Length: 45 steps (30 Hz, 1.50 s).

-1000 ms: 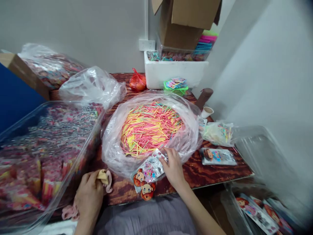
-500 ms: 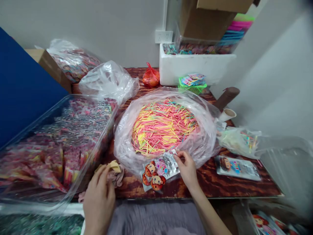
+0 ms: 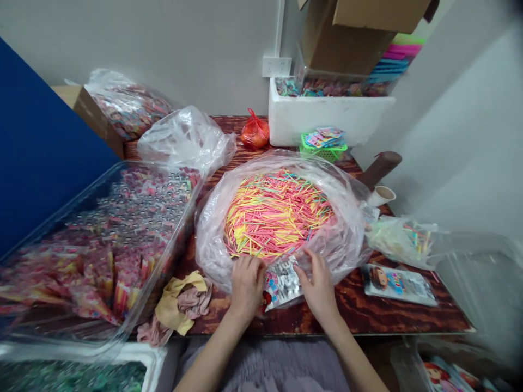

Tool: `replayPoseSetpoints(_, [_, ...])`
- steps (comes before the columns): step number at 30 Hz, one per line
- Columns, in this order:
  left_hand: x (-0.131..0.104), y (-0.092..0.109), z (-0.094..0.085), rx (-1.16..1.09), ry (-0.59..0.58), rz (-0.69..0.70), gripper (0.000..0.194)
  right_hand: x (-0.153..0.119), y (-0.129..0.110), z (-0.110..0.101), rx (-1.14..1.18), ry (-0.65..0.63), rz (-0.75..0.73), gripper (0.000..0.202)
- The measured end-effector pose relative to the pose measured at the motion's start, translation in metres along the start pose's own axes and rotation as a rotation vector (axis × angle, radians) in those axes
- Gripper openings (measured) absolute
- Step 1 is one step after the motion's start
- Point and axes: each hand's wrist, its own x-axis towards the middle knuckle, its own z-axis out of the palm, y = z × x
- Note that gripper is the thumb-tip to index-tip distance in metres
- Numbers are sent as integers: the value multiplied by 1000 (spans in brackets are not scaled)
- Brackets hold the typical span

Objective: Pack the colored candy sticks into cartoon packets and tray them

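A shiny silver printed pouch (image 3: 284,284) lies at the table's front, against the near side of a large clear plastic bag (image 3: 212,239). The bag is rolled open around a heap of thin pink, yellow and green sticks (image 3: 280,212). My left hand (image 3: 247,286) has its fingers curled together over the pouch's left part, covering most of the printed figures. At the pouch's right edge is my right hand (image 3: 319,288), thumb touching it and the index finger stretched apart toward the bag. A crumpled yellow and pink cloth (image 3: 180,302) rests left of my left hand.
On the left stands a clear tub (image 3: 163,256) of filled packets. Another printed pouch (image 3: 400,283) and a bag of sticks (image 3: 402,237) lie on the right. Behind are a white foam box (image 3: 330,117), a green basket (image 3: 324,149), a red bag (image 3: 255,130) and a paper cup (image 3: 382,195).
My left hand has left the cloth and moved right onto the pouch. My right hand's pinch on the pouch's corner has loosened, its thumb and index finger now apart.
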Motion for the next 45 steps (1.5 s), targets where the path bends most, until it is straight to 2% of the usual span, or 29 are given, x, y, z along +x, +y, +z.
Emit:
replayPoseSetpoints(2, [3, -1, -11, -49, -62, 72, 16, 5, -15, -7, -29, -46, -106, 48])
replayPoseSetpoints(3, [4, 0, -17, -89, -94, 98, 17, 8, -23, -10, -19, -115, -156, 45])
replayPoseSetpoints(6, [8, 8, -34, -225, -170, 95, 14, 14, -44, -13, 58, -303, -212, 12])
replayPoseSetpoints(7, [9, 10, -38, -267, -191, 68, 12, 15, -48, -12, 81, -320, -200, 12])
replayPoseSetpoints(12, [10, 15, -42, -342, -187, -110, 14, 13, -52, -1, 181, -272, -134, 20])
replayPoseSetpoints(14, [10, 11, -40, -309, -191, -73, 21, 12, -50, 2, 189, -265, -126, 22])
replayPoseSetpoints(17, [10, 6, -39, -282, -258, 36, 27, 11, -50, 5, 177, -249, -101, 24])
replayPoseSetpoints(19, [11, 6, -42, -284, -311, 44, 28, 11, -51, 5, 175, -236, -92, 25])
replayPoseSetpoints(21, [12, 9, -47, -279, -343, 15, 21, 13, -52, 6, 180, -216, -95, 23])
replayPoseSetpoints(23, [13, 14, -51, -223, -330, -5, 9, 15, -54, 6, 204, -201, -96, 21])
replayPoseSetpoints(25, [14, 17, -53, -114, -269, -5, 5, 18, -56, 5, 255, -201, -77, 20])
replayPoseSetpoints(28, [17, 7, -51, -66, -224, 28, 14, 20, -58, 6, 330, -201, -30, 19])
replayPoseSetpoints(33, [21, -21, -56, -437, -451, 54, 20, 10, -60, 11, 346, -251, 2, 22])
replayPoseSetpoints(35, [20, -21, -63, -421, -492, 45, 23, 7, -60, 12, 348, -258, -2, 22])
replayPoseSetpoints(37, [18, -12, -69, -283, -443, 40, 23, 6, -61, 10, 337, -247, -25, 20])
replayPoseSetpoints(40, [15, 5, -71, -121, -302, 18, 18, 7, -65, 7, 327, -227, -68, 18])
replayPoseSetpoints(42, [11, 11, -65, -152, -227, -8, 14, 9, -67, 7, 335, -216, -73, 18])
replayPoseSetpoints(45, [7, 11, -51, -250, -147, -21, 23, 12, -67, 9, 352, -204, -62, 20])
